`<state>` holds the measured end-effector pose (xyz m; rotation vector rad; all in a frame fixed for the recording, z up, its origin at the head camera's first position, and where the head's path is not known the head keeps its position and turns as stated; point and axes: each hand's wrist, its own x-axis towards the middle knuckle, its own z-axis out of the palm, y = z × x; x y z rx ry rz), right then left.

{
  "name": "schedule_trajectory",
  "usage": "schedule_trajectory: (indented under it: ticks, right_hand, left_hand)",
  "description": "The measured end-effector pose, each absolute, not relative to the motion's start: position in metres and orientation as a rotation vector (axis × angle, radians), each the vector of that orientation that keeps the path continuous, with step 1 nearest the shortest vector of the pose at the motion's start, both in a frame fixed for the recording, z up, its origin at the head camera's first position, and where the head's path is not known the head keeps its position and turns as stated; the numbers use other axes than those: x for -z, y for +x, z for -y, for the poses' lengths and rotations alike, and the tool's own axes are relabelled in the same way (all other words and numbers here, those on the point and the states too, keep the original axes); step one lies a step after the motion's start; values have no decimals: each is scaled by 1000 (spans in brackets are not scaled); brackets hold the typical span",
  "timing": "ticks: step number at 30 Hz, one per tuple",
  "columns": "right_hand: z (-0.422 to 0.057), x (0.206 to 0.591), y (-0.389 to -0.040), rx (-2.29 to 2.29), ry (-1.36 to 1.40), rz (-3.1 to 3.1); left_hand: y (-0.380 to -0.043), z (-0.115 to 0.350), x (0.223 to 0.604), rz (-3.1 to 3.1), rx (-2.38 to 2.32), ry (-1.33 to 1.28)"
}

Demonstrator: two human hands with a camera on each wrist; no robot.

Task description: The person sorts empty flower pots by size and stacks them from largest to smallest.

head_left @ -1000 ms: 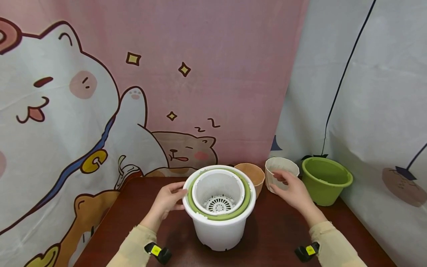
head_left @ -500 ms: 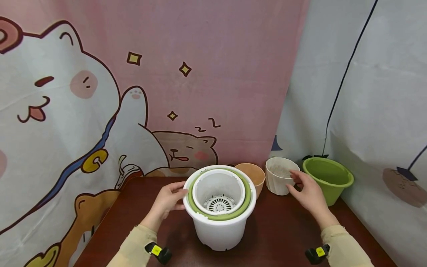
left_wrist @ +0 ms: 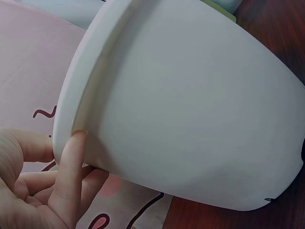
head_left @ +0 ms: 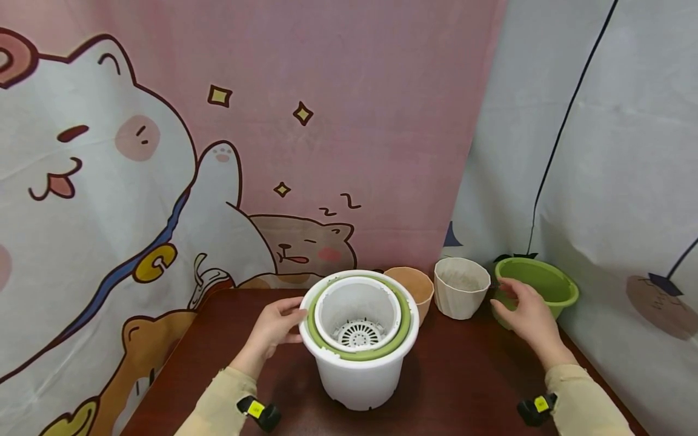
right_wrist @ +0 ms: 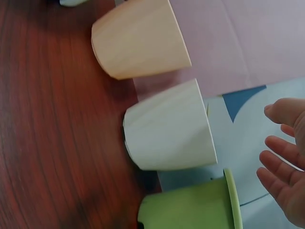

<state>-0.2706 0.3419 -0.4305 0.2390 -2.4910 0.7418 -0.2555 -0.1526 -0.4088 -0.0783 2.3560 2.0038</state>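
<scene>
A large white flowerpot [head_left: 357, 381] stands at the middle of the table in the head view. Nested inside it are a green-rimmed pot [head_left: 405, 321] and a smaller white pot [head_left: 357, 297] with a slotted bottom. My left hand [head_left: 275, 327] pinches the big pot's rim at its left side; the left wrist view shows the thumb [left_wrist: 71, 171] under the rim's lip. My right hand [head_left: 528, 315] holds nothing, fingers loosely bent, and overlaps the front of a green pot [head_left: 551, 281] in the head view. A ribbed white pot [right_wrist: 167, 129] is left of that hand.
An orange pot [head_left: 411, 284] stands behind the nested pots, left of the ribbed white one, in a row along the back. Printed cloth [head_left: 382, 121] hangs behind the brown table [head_left: 463, 387], and a grey-white cloth [head_left: 627, 181] hangs at the right.
My right hand has moved right, from the front of the ribbed white pot to the front of the green one. The left hand and the nested pots have stayed put.
</scene>
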Motion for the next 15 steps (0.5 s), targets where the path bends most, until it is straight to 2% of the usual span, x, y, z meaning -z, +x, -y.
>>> schedule_trajectory:
  ticks: [15]
  right_hand:
    - [-380,431,-280,-651,205,2577]
  left_hand:
    - [-256,152,409,-2370,-1994,-67]
